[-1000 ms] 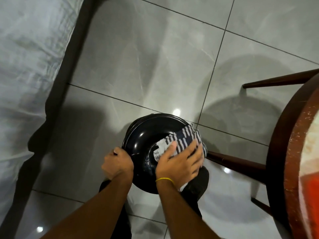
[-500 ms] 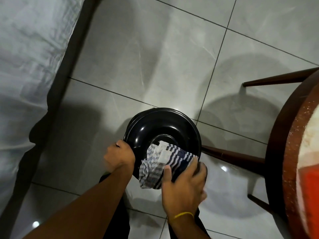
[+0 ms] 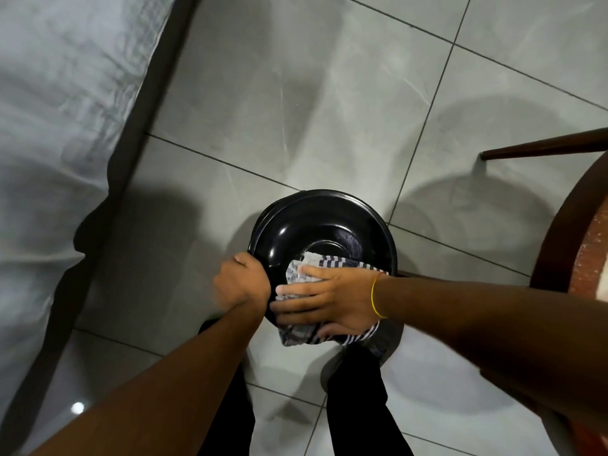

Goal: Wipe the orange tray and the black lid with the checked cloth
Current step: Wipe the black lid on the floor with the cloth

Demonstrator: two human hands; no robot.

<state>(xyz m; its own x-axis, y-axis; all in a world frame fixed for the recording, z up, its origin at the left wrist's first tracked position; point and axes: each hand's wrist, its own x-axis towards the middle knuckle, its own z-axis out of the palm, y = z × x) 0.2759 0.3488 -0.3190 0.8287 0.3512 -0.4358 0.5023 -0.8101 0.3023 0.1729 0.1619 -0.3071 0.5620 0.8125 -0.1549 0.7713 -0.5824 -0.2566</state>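
The round black lid (image 3: 316,225) is held in the air over the floor with its glossy hollow side facing up. My left hand (image 3: 241,281) grips its left rim. My right hand (image 3: 325,301) lies flat across the lid's near edge, fingers pointing left, pressing the checked cloth (image 3: 297,335) against it. The cloth drapes from the hollow over the near rim and hangs below my palm. The orange tray is not visible.
A round wooden table (image 3: 559,245) with dark legs (image 3: 539,148) stands at the right edge. A bed with a pale sheet (image 3: 59,126) fills the left side. Grey floor tiles (image 3: 296,93) lie beyond the lid. My dark-trousered legs (image 3: 358,399) are below it.
My right hand swung round from below the lid to reach in from the right, sweeping the cloth along the near rim toward my left hand. The lid stays in my left hand.
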